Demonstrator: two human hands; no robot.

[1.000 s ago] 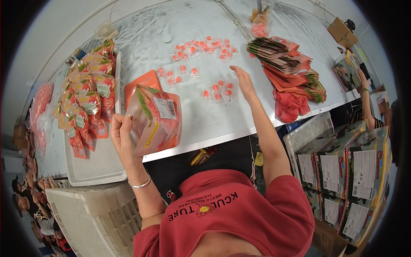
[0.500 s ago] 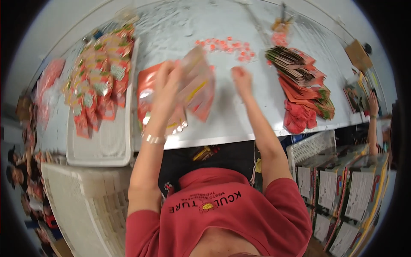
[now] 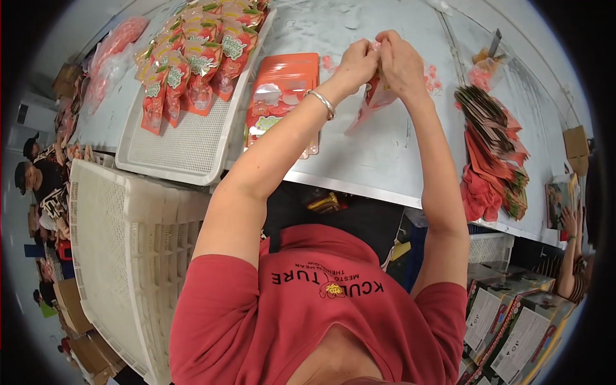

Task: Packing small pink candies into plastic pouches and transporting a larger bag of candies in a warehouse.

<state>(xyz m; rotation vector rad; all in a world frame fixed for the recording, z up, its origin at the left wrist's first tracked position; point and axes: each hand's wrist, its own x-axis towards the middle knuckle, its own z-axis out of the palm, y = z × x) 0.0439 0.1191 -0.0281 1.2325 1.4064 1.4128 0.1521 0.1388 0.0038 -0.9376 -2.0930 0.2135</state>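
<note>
Pouch (image 3: 374,97) (red, clear-fronted), top edge pinched between both hands' fingers (image 3: 371,56)

Pouch (image 3: 375,96) up between left hand (image 3: 357,63) and right hand (image 3: 401,61), over table (image 3: 385,160). Left: flat pouch pile (image 3: 282,96), then tray (image 3: 192,141) holding packs (image 3: 192,58). Right: bag stack (image 3: 497,147).

1. The pouch (image 3: 374,96) held up by both hands is red-orange with a clear part
2. The stack of pouches (image 3: 282,96) near the table's (image 3: 385,154) front edge is orange with pale windows and a green-and-white print
3. The table is grey, shiny metal
4. The tray (image 3: 186,144) at the left edge is white mesh, and its filled packets (image 3: 192,58) are red, orange and green
5. The small sweets (image 3: 431,70) are pink-red
6. The fanned flat pouches (image 3: 497,141) at the right edge are dark brown, red and green
7. The bracelet (image 3: 322,102) is silver
8. The shirt (image 3: 321,308) is red with dark lettering and a yellow-red flower mark
9. The crate (image 3: 122,256) below is white
</note>
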